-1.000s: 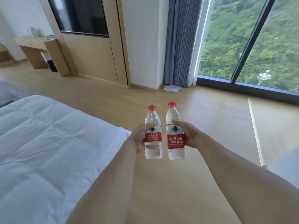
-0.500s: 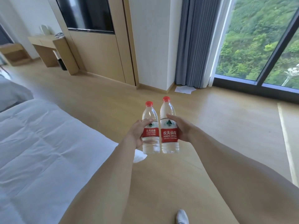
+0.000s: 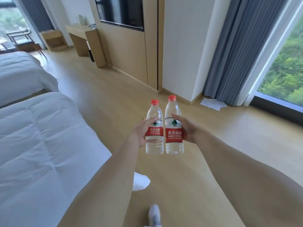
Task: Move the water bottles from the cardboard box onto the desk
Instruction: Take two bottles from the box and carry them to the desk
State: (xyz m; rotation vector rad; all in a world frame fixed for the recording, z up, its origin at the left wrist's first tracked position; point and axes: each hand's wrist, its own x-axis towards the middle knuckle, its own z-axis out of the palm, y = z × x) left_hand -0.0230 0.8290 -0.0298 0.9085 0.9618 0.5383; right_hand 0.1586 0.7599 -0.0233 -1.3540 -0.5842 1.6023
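Note:
I hold two clear water bottles with red caps and red labels upright in front of me, side by side over the wooden floor. My left hand [image 3: 141, 130] grips the left bottle [image 3: 154, 128] from its left side. My right hand [image 3: 186, 128] grips the right bottle [image 3: 174, 126] from its right side. The wooden desk [image 3: 83, 32] stands far ahead at the upper left against the wall, with a white kettle [image 3: 80, 19] on it. The cardboard box is out of view.
A white bed [image 3: 41, 145] fills the left side, with a second bed [image 3: 21, 74] beyond it. A wall-mounted TV [image 3: 121, 10] sits on a wooden panel ahead. Grey curtains [image 3: 242, 51] and a large window are at right. White papers [image 3: 213, 104] lie on the floor. My white shoe [image 3: 154, 215] shows below.
The view has swung left and forward along the floor, bringing the desk and the second bed more into sight. Both hands still hold the bottles upright in front of me.

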